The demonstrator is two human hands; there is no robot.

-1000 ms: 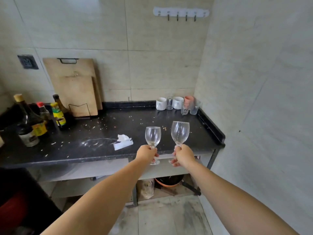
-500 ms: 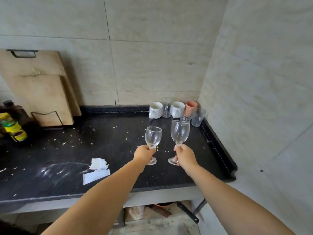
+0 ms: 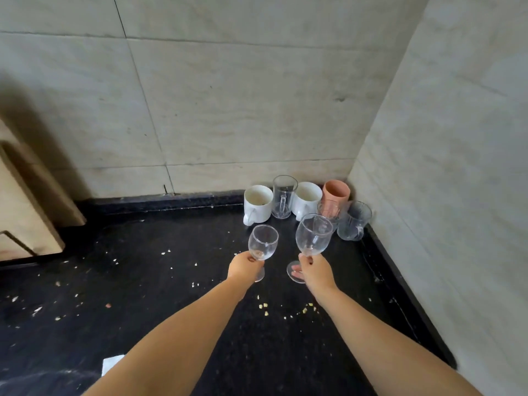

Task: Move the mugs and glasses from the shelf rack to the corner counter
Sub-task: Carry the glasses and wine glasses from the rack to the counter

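My left hand [image 3: 243,265] grips the stem of a small clear wine glass [image 3: 263,242], held upright over the black counter [image 3: 171,295]. My right hand [image 3: 315,271] holds a larger wine glass [image 3: 313,235] by its stem, with the foot [image 3: 294,272] just above or on the counter. In the corner behind them stand two white mugs [image 3: 258,204] [image 3: 306,199], a clear glass mug [image 3: 283,200], a pink cup [image 3: 335,194], a small tumbler [image 3: 328,210] and a clear glass cup [image 3: 353,220].
Tiled walls close the corner at the back and right. Wooden cutting boards [image 3: 25,201] lean on the wall at the left. Crumbs are scattered over the counter, and a white scrap of paper [image 3: 112,364] lies near the front edge.
Both hands have carried the wine glasses forward and closer to the corner group. The view has moved in over the counter, and the bottles at the left are out of sight.
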